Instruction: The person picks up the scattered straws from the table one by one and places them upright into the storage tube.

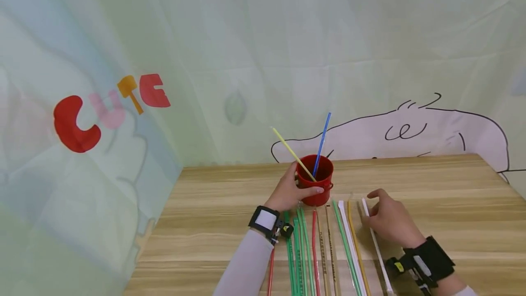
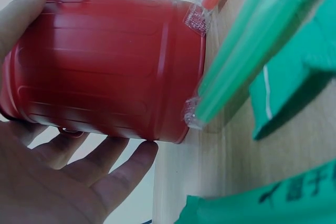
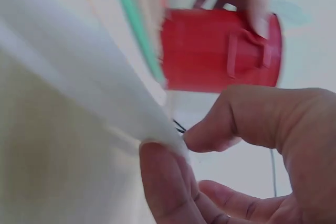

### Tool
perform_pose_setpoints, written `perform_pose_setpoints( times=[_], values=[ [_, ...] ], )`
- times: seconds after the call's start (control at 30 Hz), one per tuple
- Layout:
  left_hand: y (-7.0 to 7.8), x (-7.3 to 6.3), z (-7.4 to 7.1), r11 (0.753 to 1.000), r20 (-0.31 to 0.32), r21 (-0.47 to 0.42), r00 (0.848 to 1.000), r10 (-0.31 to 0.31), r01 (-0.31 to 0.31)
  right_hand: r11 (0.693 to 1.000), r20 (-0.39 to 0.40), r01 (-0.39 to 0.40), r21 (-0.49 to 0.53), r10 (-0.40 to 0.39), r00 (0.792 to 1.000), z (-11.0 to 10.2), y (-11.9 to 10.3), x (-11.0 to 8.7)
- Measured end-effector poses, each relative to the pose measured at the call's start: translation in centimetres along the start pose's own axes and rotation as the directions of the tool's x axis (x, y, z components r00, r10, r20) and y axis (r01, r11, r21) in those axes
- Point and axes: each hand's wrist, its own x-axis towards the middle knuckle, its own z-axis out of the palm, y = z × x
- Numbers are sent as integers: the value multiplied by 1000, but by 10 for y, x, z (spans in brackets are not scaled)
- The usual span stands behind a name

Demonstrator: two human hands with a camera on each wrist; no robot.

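Observation:
My left hand (image 1: 285,192) grips a small red bucket (image 1: 321,199) from its left side, the thumb across the front and the fingers round behind. A yellow straw (image 1: 289,150) and a blue straw (image 1: 323,137) lean out of the bucket in opposite directions. To the right, my right hand (image 1: 392,223) pinches the far end of a white paper-wrapped straw (image 1: 380,256) between thumb and fingers. The right wrist view shows this white straw (image 3: 100,66) large and blurred. In the left wrist view, wrapped green straws (image 2: 247,51) lie close by the bucket's base.
Several wrapped straws lie in a row on the wooden table (image 1: 213,204) in front of the bucket: green straws (image 1: 306,241), a red straw (image 1: 315,236), brown straws (image 1: 331,241), another white straw (image 1: 349,236) and an orange straw (image 1: 354,232). A printed curtain (image 1: 263,58) hangs behind the table.

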Motion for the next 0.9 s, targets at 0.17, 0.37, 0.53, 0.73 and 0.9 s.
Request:
perform_pose_setpoints(
  times=[0.17,0.37,0.53,0.73,0.9],
  values=[
    [1,1,1,1000,0,4,1000,8,-8,998,-46,37,41,-35,998,-21,-5,1],
    [2,2,3,1000,3,8,1000,7,-7,992,-109,84,96,-73,991,-44,-19,4],
    [0,3,3,1000,6,18,1000,17,-17,984,-224,150,100,-125,967,-67,-37,12],
    [-3,3,3,1000,5,19,1000,17,-17,960,-378,236,149,-165,911,-95,-65,23],
    [-4,3,1,1000,-4,11,1000,4,-4,943,-445,256,214,-139,885,-109,-83,35]
  ],
)
